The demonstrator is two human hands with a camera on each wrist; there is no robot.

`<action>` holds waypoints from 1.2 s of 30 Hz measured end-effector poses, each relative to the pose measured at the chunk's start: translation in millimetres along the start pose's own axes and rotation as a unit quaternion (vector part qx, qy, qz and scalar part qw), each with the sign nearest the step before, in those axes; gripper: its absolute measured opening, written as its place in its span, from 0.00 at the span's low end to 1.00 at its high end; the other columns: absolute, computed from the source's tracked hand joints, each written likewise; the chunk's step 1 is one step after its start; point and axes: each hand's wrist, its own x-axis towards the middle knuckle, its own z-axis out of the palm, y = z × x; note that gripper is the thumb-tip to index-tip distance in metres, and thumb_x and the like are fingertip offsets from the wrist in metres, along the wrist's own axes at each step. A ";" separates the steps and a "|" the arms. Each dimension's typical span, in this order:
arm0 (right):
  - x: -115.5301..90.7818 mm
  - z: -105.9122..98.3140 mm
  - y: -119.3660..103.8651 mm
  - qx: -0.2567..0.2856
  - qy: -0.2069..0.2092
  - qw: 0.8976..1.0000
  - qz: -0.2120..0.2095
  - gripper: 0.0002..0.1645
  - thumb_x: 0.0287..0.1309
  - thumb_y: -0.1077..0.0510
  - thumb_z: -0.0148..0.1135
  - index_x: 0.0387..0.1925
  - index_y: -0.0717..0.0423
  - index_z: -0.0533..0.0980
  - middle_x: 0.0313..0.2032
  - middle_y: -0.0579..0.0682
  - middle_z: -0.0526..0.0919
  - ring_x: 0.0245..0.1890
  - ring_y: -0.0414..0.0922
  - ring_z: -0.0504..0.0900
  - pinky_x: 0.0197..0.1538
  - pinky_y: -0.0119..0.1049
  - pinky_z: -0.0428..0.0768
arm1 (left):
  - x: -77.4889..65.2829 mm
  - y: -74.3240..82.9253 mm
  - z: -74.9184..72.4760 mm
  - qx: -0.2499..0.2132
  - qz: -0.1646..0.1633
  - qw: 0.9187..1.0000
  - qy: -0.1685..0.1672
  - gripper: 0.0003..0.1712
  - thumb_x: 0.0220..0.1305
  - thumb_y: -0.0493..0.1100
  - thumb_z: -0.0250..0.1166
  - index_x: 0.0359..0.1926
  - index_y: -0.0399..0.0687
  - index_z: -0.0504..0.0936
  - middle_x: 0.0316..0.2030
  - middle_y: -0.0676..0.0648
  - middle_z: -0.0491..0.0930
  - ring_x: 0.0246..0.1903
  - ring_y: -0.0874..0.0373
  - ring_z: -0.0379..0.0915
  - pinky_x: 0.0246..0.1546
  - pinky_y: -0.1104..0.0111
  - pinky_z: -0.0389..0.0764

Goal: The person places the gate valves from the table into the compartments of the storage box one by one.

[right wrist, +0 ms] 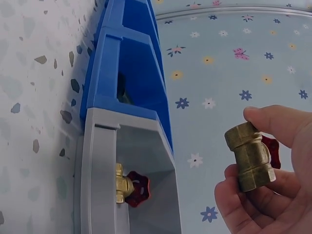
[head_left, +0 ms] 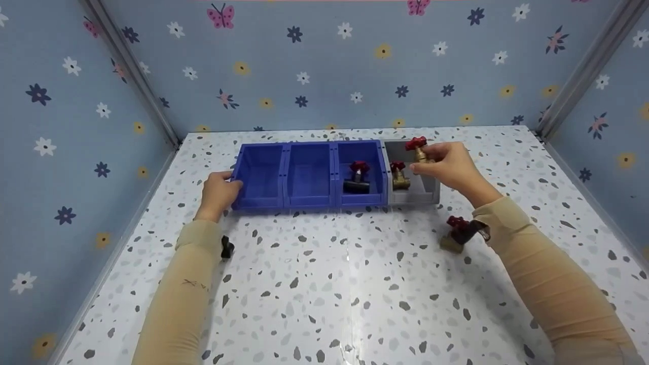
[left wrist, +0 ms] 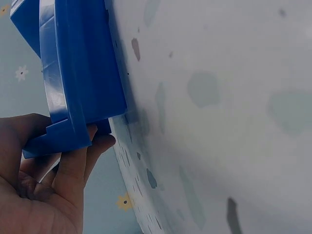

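Held valve (head_left: 419, 153) partly hidden by hand (head_left: 450, 165), black object (head_left: 227, 248) by left sleeve (head_left: 175, 294)

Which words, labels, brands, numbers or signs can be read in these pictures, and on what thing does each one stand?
There is no readable text.
Left sleeve: a small dark mark, too unclear to read; I cannot tell if it is writing.
Bins and valves: no lettering that I can make out.

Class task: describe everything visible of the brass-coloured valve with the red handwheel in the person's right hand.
The metallic, brass-coloured valve has a short tubular body with faceted ends and a red, lobed handwheel. The right hand grips it between thumb and fingers, handwheel uppermost, above the grey, plastic-looking bin, without touching it.
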 end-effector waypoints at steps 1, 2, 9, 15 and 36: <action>0.4 1.1 -1.0 0.001 -0.001 1.000 0.001 0.36 0.63 0.53 0.79 0.67 0.68 0.80 0.52 0.60 0.87 0.41 0.40 0.82 0.41 0.24 0.82 | 0.1 -0.2 -0.1 0.000 0.001 1.000 0.000 0.30 0.73 0.41 0.57 0.72 0.34 0.78 0.70 0.30 0.78 0.67 0.37 0.79 0.74 0.46 0.76; 0.6 2.3 -2.3 0.003 -0.001 1.000 0.003 0.36 0.63 0.53 0.79 0.66 0.67 0.80 0.52 0.59 0.88 0.41 0.40 0.82 0.41 0.24 0.82 | 0.4 -0.6 -0.2 0.001 0.001 1.000 0.000 0.30 0.73 0.41 0.57 0.72 0.34 0.78 0.70 0.30 0.78 0.67 0.37 0.79 0.74 0.46 0.76; 3.1 8.8 -8.5 0.019 -0.011 1.000 -0.004 0.33 0.63 0.56 0.79 0.64 0.68 0.82 0.47 0.55 0.90 0.37 0.37 0.84 0.41 0.25 0.84 | 0.1 -0.2 -0.8 0.008 0.006 1.000 0.002 0.30 0.73 0.42 0.58 0.72 0.35 0.79 0.71 0.31 0.78 0.70 0.36 0.77 0.75 0.46 0.75; 4.3 14.1 -14.0 0.025 -0.019 0.999 -0.013 0.32 0.63 0.55 0.79 0.64 0.67 0.82 0.46 0.54 0.90 0.36 0.37 0.84 0.41 0.25 0.84 | -0.3 0.2 -1.6 0.009 0.006 1.000 0.004 0.30 0.73 0.42 0.58 0.72 0.35 0.79 0.71 0.31 0.77 0.70 0.36 0.76 0.75 0.46 0.74; 12.3 35.3 -36.5 0.047 0.000 0.999 -0.022 0.35 0.60 0.55 0.81 0.64 0.68 0.81 0.40 0.49 0.89 0.35 0.37 0.83 0.39 0.26 0.83 | 0.6 -0.2 0.4 -0.002 -0.001 1.000 0.004 0.32 0.72 0.40 0.57 0.73 0.33 0.77 0.70 0.30 0.78 0.65 0.38 0.80 0.71 0.47 0.79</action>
